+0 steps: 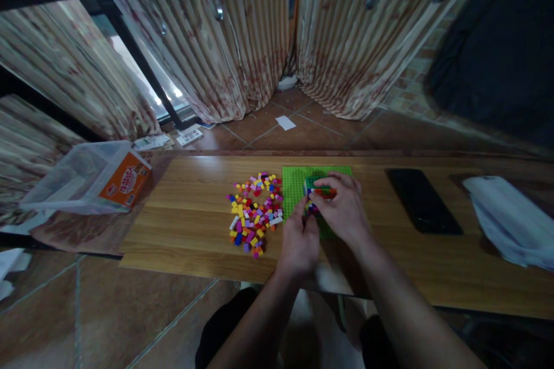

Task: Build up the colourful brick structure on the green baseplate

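Observation:
A green baseplate (294, 181) lies on the wooden table (190, 184), with a small multicoloured brick build (315, 187) standing on it. My right hand (344, 210) curls over the build, its fingers closed on the top bricks. My left hand (298, 242) rests at the plate's near left edge, fingers pinched against the lower side of the build. A heap of loose small bricks (255, 213) in many colours lies on the table just left of the plate.
A clear plastic tub with an orange label (93, 179) lies tipped at the table's left end. A black phone (422, 200) lies right of the plate, and a white cloth or bag (511, 219) beyond it. Striped curtains (242, 46) hang behind, over a tiled floor.

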A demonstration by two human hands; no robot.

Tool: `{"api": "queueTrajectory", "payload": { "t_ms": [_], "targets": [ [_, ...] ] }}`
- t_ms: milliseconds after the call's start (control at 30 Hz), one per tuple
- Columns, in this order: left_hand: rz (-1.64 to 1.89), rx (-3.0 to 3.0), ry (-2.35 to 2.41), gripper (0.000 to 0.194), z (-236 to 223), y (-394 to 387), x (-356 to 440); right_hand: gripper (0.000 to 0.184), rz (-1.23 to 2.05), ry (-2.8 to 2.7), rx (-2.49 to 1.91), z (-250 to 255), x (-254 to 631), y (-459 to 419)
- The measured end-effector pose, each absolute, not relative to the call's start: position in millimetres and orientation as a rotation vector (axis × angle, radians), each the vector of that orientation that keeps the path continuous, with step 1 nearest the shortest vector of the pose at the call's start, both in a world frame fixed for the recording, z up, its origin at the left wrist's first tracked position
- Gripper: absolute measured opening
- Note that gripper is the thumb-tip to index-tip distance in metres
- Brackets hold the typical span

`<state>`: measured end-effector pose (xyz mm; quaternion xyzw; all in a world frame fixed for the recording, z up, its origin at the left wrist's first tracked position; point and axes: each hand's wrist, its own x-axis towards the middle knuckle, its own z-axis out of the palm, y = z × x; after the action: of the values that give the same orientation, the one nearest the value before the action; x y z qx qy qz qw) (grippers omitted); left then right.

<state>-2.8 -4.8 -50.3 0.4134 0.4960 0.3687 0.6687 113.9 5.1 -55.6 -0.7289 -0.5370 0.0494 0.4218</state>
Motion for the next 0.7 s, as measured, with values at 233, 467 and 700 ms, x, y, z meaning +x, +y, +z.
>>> {"api": "queueTrajectory", "payload": {
  "t_ms": [233, 467, 700],
  "targets": [
    [0.815, 0.951, 1.136, 0.045, -52.3, -7.1, -2.3, 0.018, 0.172, -1.291, -1.828, -57.9, 111.7, 7.5],
    [0.829, 0.795, 1.127, 0.029, -42.9, -2.9, -5.5, 0.018, 0.225, -1.241, -1.773, -52.5, 114.5, 6.6],
    [0.881, 0.1, 0.813, 0.026, -19.3, 6.5, -24.3, 0.018, 0.179, -1.096, -1.515, -31.0, 128.3, -8.9]
  ]
}}
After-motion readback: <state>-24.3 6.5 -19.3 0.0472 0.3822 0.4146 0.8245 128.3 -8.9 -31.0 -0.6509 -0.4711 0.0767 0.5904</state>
